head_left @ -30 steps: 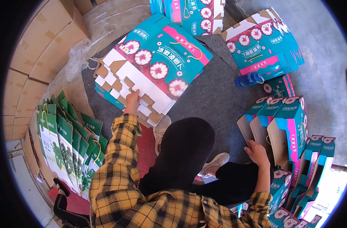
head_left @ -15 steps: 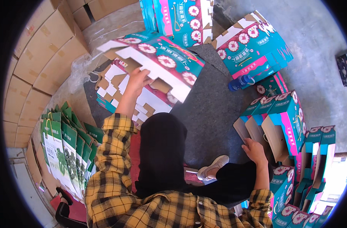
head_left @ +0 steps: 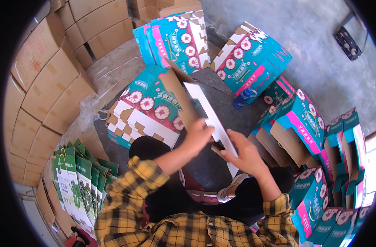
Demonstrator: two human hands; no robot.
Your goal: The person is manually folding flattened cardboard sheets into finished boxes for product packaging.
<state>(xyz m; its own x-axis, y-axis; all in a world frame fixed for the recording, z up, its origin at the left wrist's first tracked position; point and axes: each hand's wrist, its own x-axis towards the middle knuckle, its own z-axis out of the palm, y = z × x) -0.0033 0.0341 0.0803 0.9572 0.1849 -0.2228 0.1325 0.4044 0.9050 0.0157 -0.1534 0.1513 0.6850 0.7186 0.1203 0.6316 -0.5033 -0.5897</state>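
Note:
I hold one flat teal carton blank [head_left: 184,101] edge-up in front of me, its brown inside and white flap showing. My left hand [head_left: 199,136] grips its lower edge from the left. My right hand [head_left: 244,154] presses on the white flap from the right. Just behind it on the dark floor lies a stack of flat teal blanks with flower prints [head_left: 145,113]. My knees in black trousers sit below the hands.
Folded-up teal boxes [head_left: 307,123] stand in rows at the right. More flat stacks [head_left: 249,61] lean at the back, with a blue bottle [head_left: 241,99] beside them. Brown cartons [head_left: 52,78] wall the left. Green paper bags [head_left: 79,181] stand at lower left.
My left hand lifted one blank off the stack and brought it toward me. My right hand left the boxes at the right and came onto the blank's flap.

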